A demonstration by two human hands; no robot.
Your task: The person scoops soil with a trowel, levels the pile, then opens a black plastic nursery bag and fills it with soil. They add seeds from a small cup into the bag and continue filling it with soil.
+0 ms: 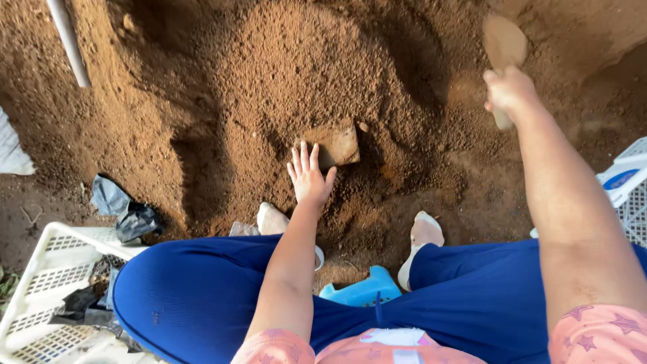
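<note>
Left hand [309, 176] flat, fingers spread, touching stone [335, 143] half-buried in soil heap [283, 67]. Right hand [510, 91] fisted around trowel [503, 47], raised right of the stone. White crate [47, 283] well left of it.

Outdoor earth-working spot, a yard or plant nursery, big mound of loose reddish-brown soil [296, 74] filling the far ground, bare packed dirt near, white lattice plastic crates [47, 283] at left and right, crumpled black plastic bags [125, 212] lying left
</note>
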